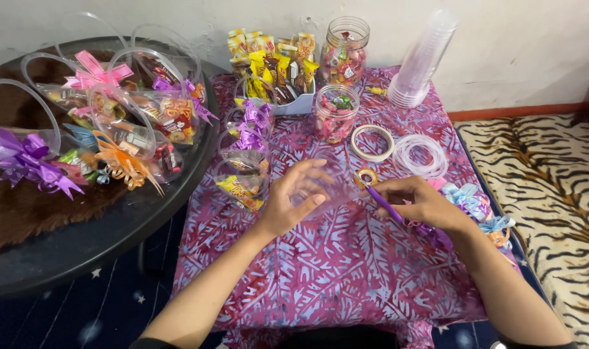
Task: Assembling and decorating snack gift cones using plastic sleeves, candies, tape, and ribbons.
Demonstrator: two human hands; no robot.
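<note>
Left hand (293, 200) curls around a clear plastic cup (327, 184) lying on the patterned cloth (333, 271), fingers closed on its wall; right hand (423, 203) pinches a purple ribbon strip (383, 203) just right of the cup. Judged best practice: keep the cup steadied and the ribbon taut while bringing it to the cup. Beyond the cup stand a candy jar (335, 113) and tape rolls (372, 142); filled cups (246, 161) crowd its left, limiting elbow room
</note>
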